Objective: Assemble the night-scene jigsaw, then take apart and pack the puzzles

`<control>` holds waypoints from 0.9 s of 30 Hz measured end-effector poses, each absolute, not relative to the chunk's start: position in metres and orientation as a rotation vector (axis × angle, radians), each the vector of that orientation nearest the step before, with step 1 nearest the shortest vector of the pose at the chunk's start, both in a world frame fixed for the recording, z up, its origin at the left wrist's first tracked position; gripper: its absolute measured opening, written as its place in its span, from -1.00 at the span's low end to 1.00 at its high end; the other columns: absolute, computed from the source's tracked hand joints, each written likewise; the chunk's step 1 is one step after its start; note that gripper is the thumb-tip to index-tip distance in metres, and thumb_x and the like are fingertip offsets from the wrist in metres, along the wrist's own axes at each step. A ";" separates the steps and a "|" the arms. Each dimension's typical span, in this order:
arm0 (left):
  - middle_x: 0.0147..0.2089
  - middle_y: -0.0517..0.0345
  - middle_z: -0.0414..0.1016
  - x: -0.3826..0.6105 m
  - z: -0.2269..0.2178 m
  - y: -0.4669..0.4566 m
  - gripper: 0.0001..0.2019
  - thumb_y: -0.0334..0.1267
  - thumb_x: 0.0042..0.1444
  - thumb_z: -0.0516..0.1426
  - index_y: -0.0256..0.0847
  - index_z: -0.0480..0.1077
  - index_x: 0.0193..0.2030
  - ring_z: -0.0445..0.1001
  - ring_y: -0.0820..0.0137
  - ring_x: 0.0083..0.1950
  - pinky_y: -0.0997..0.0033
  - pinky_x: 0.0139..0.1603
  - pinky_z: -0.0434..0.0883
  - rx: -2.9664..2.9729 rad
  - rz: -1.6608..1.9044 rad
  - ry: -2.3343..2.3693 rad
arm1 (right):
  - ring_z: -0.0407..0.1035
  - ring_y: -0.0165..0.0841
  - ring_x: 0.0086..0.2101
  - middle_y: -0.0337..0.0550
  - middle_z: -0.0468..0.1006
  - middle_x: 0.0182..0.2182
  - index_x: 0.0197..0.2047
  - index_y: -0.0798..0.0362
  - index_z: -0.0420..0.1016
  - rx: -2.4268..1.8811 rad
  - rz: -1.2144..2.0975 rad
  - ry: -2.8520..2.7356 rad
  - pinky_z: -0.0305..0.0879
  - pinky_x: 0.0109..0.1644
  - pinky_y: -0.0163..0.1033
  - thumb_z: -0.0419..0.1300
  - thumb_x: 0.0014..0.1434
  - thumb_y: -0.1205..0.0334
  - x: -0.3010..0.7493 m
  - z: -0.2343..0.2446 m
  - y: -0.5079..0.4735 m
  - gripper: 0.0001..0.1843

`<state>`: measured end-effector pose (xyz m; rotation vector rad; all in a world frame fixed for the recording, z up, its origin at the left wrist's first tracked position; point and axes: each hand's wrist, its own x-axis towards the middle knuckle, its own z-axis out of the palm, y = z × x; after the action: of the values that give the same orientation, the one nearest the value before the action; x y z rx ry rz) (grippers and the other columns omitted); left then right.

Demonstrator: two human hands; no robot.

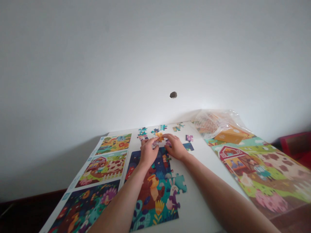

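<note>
Both my hands meet at the far end of a partly built dark-blue jigsaw on the white table. My left hand pinches an orange puzzle piece with thumb and fingers. My right hand has its fingers curled, with the fingertips touching the same orange piece from the right. Loose pieces lie just beyond the hands near the wall.
A reference sheet with three pictures lies left of the jigsaw. A finished farm puzzle covers the right side, with a clear plastic bag and an orange box behind it. A purple piece and a blue piece lie right of my hands.
</note>
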<state>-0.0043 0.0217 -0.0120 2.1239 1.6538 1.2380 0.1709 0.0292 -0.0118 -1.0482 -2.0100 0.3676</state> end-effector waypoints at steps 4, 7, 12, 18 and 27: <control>-0.18 0.04 0.60 -0.004 -0.007 0.020 -0.78 -0.24 0.10 0.18 -0.17 0.55 -0.12 0.49 0.23 -0.07 0.18 0.05 0.40 1.993 1.394 1.480 | 0.41 -0.25 -0.06 -0.16 0.58 -0.12 0.03 -0.04 0.44 -1.085 0.323 -1.845 0.23 0.11 -0.11 0.21 0.17 0.30 0.173 -0.005 0.028 -0.66; -0.27 0.05 0.61 -0.004 -0.004 0.019 -0.75 -0.14 0.17 0.13 -0.22 0.53 -0.13 0.55 0.27 -0.15 0.25 0.00 0.43 1.888 1.407 1.347 | 0.44 -0.28 -0.18 -0.17 0.60 -0.26 -0.09 -0.03 0.52 -1.097 0.303 -1.811 0.25 0.01 -0.16 0.19 0.21 0.24 0.173 -0.001 0.026 -0.82; -0.37 0.15 0.54 -0.005 -0.005 0.019 -0.71 -0.14 0.16 0.14 -0.21 0.50 -0.05 0.52 0.34 -0.29 0.32 -0.11 0.43 1.900 1.366 1.363 | 0.41 -0.36 -0.33 -0.23 0.55 -0.38 -0.08 0.00 0.50 -1.066 0.394 -1.703 0.27 -0.12 -0.25 0.14 0.24 0.22 0.171 0.000 0.024 -0.81; -0.11 0.09 0.50 -0.003 -0.008 0.016 -0.57 -0.23 0.05 0.24 -0.08 0.43 0.10 0.44 0.29 -0.06 0.25 0.03 0.38 2.109 1.355 1.316 | 0.37 -0.38 -0.35 -0.26 0.49 -0.42 -0.08 0.03 0.48 -1.047 0.501 -1.579 0.27 -0.14 -0.28 0.10 0.25 0.19 0.172 -0.001 0.023 -0.77; -0.18 0.11 0.45 -0.001 -0.013 0.018 -0.41 -0.31 0.03 0.26 -0.04 0.31 0.24 0.45 0.30 -0.10 0.18 0.07 0.40 2.038 1.342 1.254 | 0.35 -0.38 -0.37 -0.25 0.47 -0.44 -0.11 0.04 0.49 -1.038 0.542 -1.553 0.28 -0.17 -0.28 0.09 0.23 0.15 0.173 -0.002 0.024 -0.76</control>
<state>-0.0009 0.0182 -0.0131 2.0377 1.2544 1.3424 0.1727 0.0243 -0.0022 -1.0383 -1.5534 0.5422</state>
